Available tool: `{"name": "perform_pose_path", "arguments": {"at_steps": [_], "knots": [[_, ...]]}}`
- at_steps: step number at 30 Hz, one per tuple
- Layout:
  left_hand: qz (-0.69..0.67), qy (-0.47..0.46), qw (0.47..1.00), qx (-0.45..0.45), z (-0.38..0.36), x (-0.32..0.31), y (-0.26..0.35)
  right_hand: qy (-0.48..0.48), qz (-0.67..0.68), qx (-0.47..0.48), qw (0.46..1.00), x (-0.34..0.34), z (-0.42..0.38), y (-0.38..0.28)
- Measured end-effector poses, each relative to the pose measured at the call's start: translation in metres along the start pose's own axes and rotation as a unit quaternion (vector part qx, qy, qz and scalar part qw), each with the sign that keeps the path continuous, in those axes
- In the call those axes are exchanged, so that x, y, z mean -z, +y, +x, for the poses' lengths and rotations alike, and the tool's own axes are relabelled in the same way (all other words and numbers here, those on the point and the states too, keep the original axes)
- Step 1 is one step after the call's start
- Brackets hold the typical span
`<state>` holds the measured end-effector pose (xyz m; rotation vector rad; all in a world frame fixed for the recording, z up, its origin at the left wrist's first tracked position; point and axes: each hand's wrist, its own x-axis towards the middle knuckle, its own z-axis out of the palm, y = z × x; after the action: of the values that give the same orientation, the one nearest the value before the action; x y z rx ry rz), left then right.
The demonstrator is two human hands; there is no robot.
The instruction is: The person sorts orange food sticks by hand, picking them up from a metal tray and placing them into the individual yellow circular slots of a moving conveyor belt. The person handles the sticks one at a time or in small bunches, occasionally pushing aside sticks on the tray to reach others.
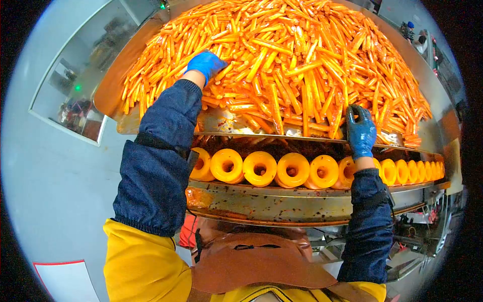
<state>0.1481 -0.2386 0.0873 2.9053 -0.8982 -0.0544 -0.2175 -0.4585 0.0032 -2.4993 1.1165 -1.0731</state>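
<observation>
At the front edge of the big metal tray (151,30), the right hand (361,132) in a blue glove pinches its thumb and fingers nearly closed around the end of one orange stick (336,121). That stick stands up at the edge of the pile, right above the row of yellow cups (292,170). Over at the left side of the tray, the left hand (205,64) lies flat with fingers spread on the heap of orange sticks (302,55); it presses down but I cannot tell if it has hold of any. The yellow cups sit side by side under the tray's front edge, with their holes facing out. I think the step now is feeding sticks from the pile down to the cups. The next move needs a soft pull, so the stick comes out alone and lines up with a hole.
</observation>
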Motion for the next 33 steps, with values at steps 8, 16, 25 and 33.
{"name": "perform_pose_path", "arguments": {"at_steps": [8, 16, 25, 33], "knots": [[-0.376, 0.042, 0.925, 0.033, -0.017, 0.008, -0.058, -0.010, -0.006, -0.010, 1.000, 0.004, -0.001, -0.004], [-0.829, 0.029, 0.558, 0.011, -0.149, -0.009, -0.094, -0.010, -0.019, -0.010, 1.000, 0.002, 0.000, -0.001], [-0.854, -0.028, 0.515, 0.071, -0.258, -0.079, -0.048, -0.014, -0.055, -0.008, 0.998, 0.003, -0.001, -0.002], [-0.819, 0.062, 0.568, 0.062, -0.271, -0.072, -0.047, -0.019, -0.063, -0.013, 0.998, 0.003, 0.000, -0.001]]}}
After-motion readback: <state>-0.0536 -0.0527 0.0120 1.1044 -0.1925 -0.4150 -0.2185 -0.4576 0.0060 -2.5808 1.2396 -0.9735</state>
